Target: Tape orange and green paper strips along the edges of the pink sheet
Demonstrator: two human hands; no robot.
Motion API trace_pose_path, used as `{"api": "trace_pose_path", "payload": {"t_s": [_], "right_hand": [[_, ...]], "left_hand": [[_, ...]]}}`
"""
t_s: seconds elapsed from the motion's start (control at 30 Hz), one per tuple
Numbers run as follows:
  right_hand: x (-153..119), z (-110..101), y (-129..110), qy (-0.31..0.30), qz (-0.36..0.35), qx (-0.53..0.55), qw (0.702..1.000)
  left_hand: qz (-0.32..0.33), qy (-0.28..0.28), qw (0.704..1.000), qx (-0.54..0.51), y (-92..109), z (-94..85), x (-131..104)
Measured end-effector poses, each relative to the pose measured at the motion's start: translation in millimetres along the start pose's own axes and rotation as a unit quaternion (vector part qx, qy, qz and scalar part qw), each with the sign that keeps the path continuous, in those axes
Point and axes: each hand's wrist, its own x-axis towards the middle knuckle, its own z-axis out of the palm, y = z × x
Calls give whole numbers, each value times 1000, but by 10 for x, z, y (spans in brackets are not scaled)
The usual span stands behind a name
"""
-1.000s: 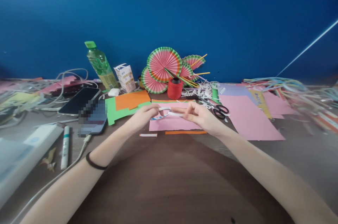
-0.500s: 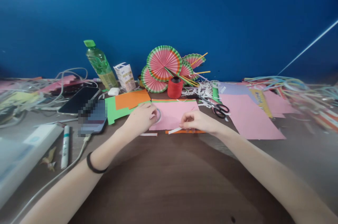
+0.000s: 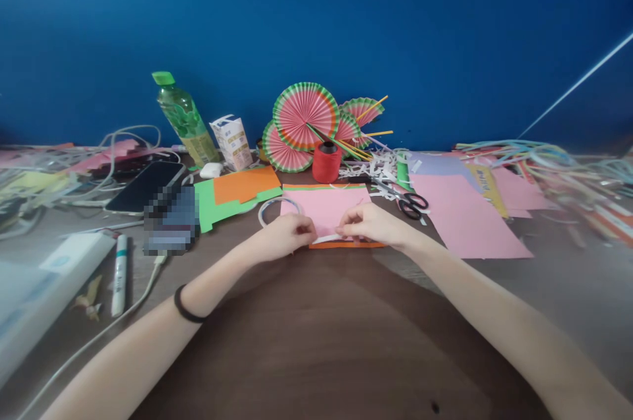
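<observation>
A thin white strip (image 3: 328, 239) runs along the near edge of a pink sheet of paper (image 3: 324, 206). At its right end, my right hand (image 3: 368, 224) pinches it between thumb and fingers. My left hand (image 3: 285, 236) is closed at the strip's left end, its fingertips pressed together there. Beneath the pink sheet, orange paper (image 3: 346, 245) shows at the near edge, and a green and orange border shows at the far edge. A roll of tape (image 3: 262, 212) lies just behind my left hand, partly over the pink sheet's left edge.
Black-handled scissors (image 3: 414, 206) and more pink paper (image 3: 475, 219) lie to the right. Behind are a red thread spool (image 3: 326, 163), pleated paper fans (image 3: 305, 115), a carton (image 3: 232, 143) and a green bottle (image 3: 184, 120). Phones, cables and a marker (image 3: 119, 275) crowd the left.
My left hand has let go of the tape roll, leaving it on the table, and moved right and nearer to the strip's left end. My right hand has barely moved.
</observation>
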Motion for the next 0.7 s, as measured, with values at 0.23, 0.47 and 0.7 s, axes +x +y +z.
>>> {"api": "trace_pose_path", "payload": {"t_s": [0.23,0.47,0.7], "right_hand": [[54,22,152,23,-3,-175,984],[67,38,241,-14,15,-227,974],[78,37,275,-37,19,-214,976]], "left_hand": [[17,3,994,108,26,92,67],[14,14,984,176,21,144,80],[13,30,972,233,32,177,99]]}}
